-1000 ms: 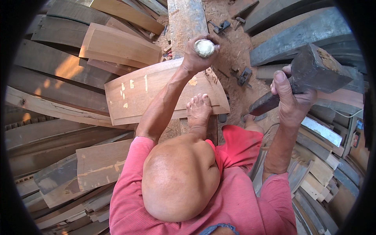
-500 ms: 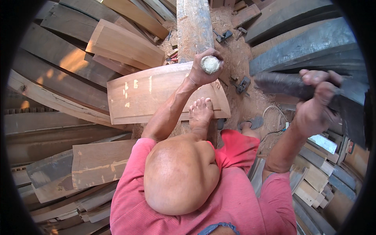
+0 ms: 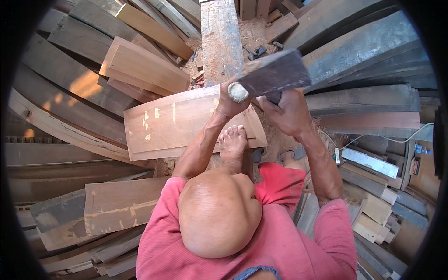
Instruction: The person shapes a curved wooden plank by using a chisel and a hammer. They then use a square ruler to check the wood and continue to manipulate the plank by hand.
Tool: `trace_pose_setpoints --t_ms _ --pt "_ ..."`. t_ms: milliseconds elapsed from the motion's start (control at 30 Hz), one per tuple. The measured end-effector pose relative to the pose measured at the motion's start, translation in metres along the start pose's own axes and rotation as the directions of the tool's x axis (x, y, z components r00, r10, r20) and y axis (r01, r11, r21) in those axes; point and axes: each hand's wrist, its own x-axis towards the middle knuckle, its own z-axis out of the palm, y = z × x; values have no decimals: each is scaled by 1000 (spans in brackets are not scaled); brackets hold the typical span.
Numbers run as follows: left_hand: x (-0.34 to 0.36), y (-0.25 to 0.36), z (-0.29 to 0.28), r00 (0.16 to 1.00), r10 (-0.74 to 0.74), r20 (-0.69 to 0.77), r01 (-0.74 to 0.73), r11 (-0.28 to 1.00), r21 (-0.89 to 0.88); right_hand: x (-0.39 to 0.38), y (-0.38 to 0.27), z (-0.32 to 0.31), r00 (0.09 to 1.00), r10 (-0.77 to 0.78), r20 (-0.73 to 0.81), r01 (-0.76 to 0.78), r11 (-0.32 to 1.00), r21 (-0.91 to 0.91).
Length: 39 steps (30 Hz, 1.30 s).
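Observation:
My left hand is closed round an upright tool with a whitish, battered handle top, probably a chisel; its blade is hidden. My right hand grips a dark, square-headed mallet, whose head is beside and partly over that handle top; I cannot tell whether they touch. Beneath lies a curved reddish-brown wooden panel with pale patches. My bare foot rests on the panel.
A long plank runs away beyond the panel. Stacked curved boards fill the left, darker boards the right. Hand planes lie among shavings. A white cable and slippers are at the right.
My right hand swung out to the right with the mallet, then came inward, bringing the head to the tool in my left hand. My left hand has moved slightly down in view.

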Motion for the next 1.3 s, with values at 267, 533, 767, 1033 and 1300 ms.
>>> trace_pose_setpoints --t_ms 267,533,767,1033,1300 --pt "39 -19 19 966 -131 -221 152 985 80 -36 -18 -19 942 228 -246 -111 904 413" --pt "31 2 3 963 -269 20 269 963 -8 -58 -10 -49 889 152 -431 16 932 362" --pt "17 11 26 985 -92 142 101 993 -54 -55 -27 -56 861 243 -446 21 861 509" --pt "34 13 20 973 -217 77 226 965 -131 -54 -38 -63 830 200 -521 125 843 523" --pt "36 -4 8 988 -129 88 131 991 -17 -48 -42 -63 834 133 -536 186 846 499"
